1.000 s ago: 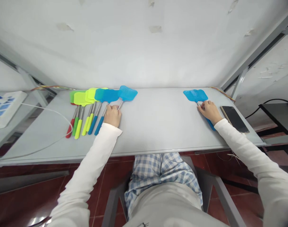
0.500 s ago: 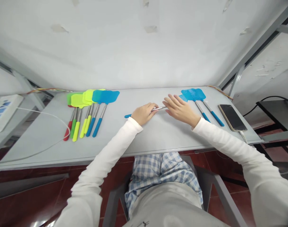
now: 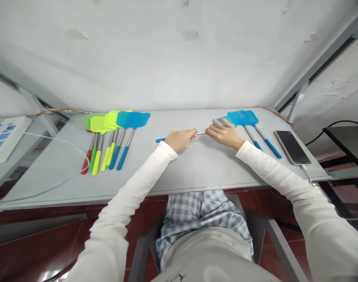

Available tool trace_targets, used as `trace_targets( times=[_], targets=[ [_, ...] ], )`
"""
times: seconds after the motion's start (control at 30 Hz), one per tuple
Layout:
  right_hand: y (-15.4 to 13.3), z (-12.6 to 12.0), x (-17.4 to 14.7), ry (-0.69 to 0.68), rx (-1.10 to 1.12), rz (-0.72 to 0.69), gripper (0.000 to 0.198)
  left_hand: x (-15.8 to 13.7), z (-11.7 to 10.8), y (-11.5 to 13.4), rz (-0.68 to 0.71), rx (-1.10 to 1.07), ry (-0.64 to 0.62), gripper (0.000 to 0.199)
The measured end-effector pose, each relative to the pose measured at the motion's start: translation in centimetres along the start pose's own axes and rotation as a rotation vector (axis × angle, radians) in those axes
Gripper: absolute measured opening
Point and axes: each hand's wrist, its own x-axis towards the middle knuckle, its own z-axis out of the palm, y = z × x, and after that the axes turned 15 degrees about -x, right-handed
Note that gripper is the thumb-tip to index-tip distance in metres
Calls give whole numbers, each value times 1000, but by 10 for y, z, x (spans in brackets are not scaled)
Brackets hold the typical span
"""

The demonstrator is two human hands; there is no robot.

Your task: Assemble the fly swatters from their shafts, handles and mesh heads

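Note:
A blue fly swatter (image 3: 201, 133) lies sideways between my hands, its bare metal shaft showing in the gap. My left hand (image 3: 181, 140) is closed around the handle side, and the blue handle end pokes out to its left. Farther right, my right hand (image 3: 224, 134) is closed on the shaft close to the perforated blue head, partly covering that head. Just beyond it, two more blue fly swatters (image 3: 249, 116) rest on the table, handles toward me. On the left is an overlapping row of fly swatters (image 3: 100, 124) with red, green, yellow and blue handles.
A phone (image 3: 292, 147) with a white cable plugged in lies at the right of the grey table (image 3: 179, 172). Another white cable (image 3: 64, 145) curves over the table's left side. Behind stands a white wall (image 3: 173, 70); metal frame posts rise at both sides.
My right hand's spread fingers have closed around the shaft near the swatter's head. My left hand has stayed on the handle side, shifting slightly. The view has moved a little.

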Motion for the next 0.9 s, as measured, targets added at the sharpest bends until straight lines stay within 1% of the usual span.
trace_targets(
  times=[0.03,0.1,0.17,0.23,0.3,0.33,0.4,0.5,0.6,0.67,0.73,0.83,0.9],
  targets=[
    [5,1,-4,-2,-1,20,35,-2,-4,-5,-13,-4,-6,35],
    [23,4,-16,-18,-27,93,35,-10,-15,-22,-63,-7,0,34],
    [47,7,-33,-45,-86,192,37,-22,-28,-46,-121,-20,6,34],
    [66,8,-49,-73,-137,312,42,-34,-39,-71,-209,11,28,33],
    [73,9,-55,-97,-124,339,43,-42,-44,-87,-229,-19,73,33],
    [72,9,-54,-103,-108,321,43,-44,-45,-90,-226,-35,87,34],
    [63,8,-44,-95,-72,247,43,-44,-43,-90,-204,-65,87,35],
    [44,7,-22,-40,-17,125,41,-42,-38,-78,-176,-104,45,35],
    [35,11,-8,-8,64,69,39,-40,-33,-70,-200,-109,52,37],
    [33,17,-5,-20,111,83,40,-39,-30,-69,-237,-88,72,42],
    [33,24,-5,-53,145,112,46,-36,-27,-70,-244,-67,81,47],
    [33,33,-11,-107,170,158,61,-29,-21,-73,-201,-58,74,51],
    [34,36,-19,-164,157,237,72,-25,-18,-74,-162,-50,78,49]
  ],
)
